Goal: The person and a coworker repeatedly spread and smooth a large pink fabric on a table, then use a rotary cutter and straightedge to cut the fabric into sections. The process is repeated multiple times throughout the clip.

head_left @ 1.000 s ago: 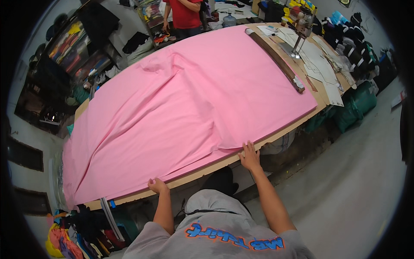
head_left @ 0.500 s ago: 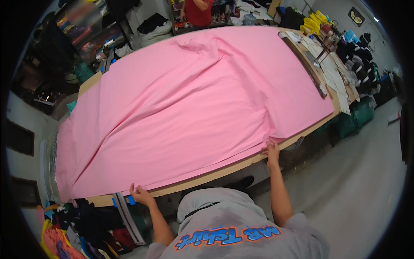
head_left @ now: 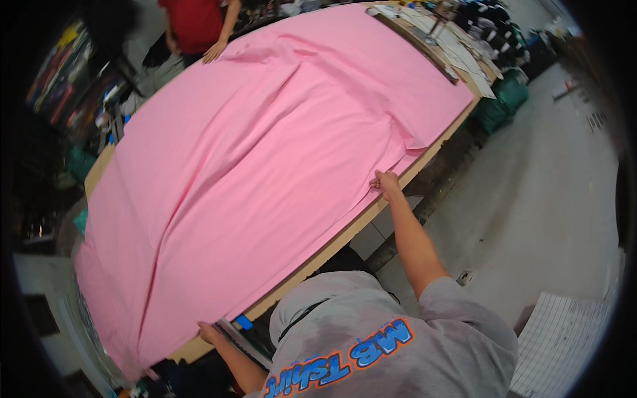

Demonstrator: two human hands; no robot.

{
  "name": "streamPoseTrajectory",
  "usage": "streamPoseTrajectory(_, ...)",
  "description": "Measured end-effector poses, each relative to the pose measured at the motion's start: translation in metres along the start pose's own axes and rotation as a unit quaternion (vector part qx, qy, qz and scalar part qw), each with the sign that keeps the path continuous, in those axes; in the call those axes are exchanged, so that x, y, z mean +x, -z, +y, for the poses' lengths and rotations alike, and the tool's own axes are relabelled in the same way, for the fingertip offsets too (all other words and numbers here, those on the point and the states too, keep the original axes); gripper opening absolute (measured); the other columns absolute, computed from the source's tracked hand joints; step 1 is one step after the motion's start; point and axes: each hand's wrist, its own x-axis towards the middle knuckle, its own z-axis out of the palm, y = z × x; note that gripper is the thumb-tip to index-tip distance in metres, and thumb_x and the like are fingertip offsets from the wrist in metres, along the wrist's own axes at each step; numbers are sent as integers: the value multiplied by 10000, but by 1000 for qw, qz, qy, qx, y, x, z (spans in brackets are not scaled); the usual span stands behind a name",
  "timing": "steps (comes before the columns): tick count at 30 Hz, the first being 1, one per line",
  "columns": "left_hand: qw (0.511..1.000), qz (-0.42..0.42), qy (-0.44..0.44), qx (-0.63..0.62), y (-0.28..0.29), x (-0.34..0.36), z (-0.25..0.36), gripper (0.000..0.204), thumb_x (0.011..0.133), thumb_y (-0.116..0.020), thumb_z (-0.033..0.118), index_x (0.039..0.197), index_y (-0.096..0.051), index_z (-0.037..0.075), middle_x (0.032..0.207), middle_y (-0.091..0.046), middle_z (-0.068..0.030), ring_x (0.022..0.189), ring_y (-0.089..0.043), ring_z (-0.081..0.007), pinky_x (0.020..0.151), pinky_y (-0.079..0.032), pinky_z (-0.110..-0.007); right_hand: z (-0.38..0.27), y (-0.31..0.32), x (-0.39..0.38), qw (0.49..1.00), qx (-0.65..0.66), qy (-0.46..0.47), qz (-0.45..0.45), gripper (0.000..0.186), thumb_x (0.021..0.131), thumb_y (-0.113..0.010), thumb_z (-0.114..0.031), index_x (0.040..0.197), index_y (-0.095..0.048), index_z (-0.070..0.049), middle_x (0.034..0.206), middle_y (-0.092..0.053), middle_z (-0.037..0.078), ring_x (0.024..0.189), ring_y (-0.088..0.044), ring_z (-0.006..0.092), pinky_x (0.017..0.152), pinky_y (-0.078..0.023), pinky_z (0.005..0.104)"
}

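A wide sheet of pink fabric [head_left: 265,152] covers most of a long wooden-edged table [head_left: 348,232], with long folds and creases running across it. My right hand [head_left: 386,184] is closed on the fabric's near edge, and the cloth bunches just beyond it. Farther left along that edge, my left hand [head_left: 210,331] has its fingertips pinched at the cloth's border, partly tucked from sight. Beside the left wrist a metal rail with a blue piece [head_left: 244,322] sticks out from under the table edge.
Across the table stands a person in a red top [head_left: 194,26], one hand on the table's far edge. A dark bar [head_left: 418,46] weighs down the fabric's far right end, beside papers and a cutting machine [head_left: 438,23]. A green sack [head_left: 504,99] sits by the right corner.
My view has turned, so the table slants more. My right hand has drawn leftward along the edge, and the left has closed on the cloth. The person in red has come to the table's far edge.
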Motion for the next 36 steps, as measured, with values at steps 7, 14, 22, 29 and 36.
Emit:
streamPoseTrajectory(7, 994, 48, -80, -59, -14, -2, 10, 549, 1068, -570, 336, 1270, -606, -173, 1286, -669, -276, 1097, -676, -342, 954, -553, -406, 15, -24, -58, 996, -34, 72, 39, 199, 1024, -615, -92, 1068, -518, 76, 771, -680, 203, 557, -659, 220, 512, -563, 335)
streamPoseTrajectory(14, 964, 214, -155, 24, 23, 7, 45, 611, 1066, -543, 420, 1348, -607, -118, 1308, -657, -321, 1152, -662, -439, 998, -534, -443, 25, -38, -98, 995, -61, 49, 63, 184, 1016, -619, -111, 1084, -562, 50, 714, -627, 108, 532, -623, 182, 455, -472, 307)
streamPoseTrajectory(22, 927, 331, -171, 41, 53, 29, 63, 583, 1060, -504, 459, 1339, -670, -25, 1318, -672, -289, 1196, -653, -462, 1048, -515, -495, 53, -32, -111, 993, -94, 35, 62, 200, 1022, -627, -181, 1062, -586, 10, 714, -588, 50, 530, -548, 115, 436, -406, 293)
streamPoseTrajectory(29, 935, 323, -78, 125, 71, 37, 59, 586, 1064, -491, 452, 1299, -682, -49, 1311, -669, -299, 1180, -662, -452, 1060, -517, -487, 65, -26, -114, 996, -70, 30, 42, 220, 1016, -633, -205, 967, -586, 4, 699, -606, 75, 512, -552, 138, 439, -421, 319)
streamPoseTrajectory(36, 979, -13, 38, -201, 54, 73, 9, 616, 1021, -620, 506, 1336, -610, -24, 1121, -693, -157, 842, -636, -237, 726, -518, -326, 83, -32, -116, 994, -91, 37, 44, 314, 1018, -630, -301, 921, -613, -3, 689, -607, 77, 507, -547, 160, 433, -419, 353)
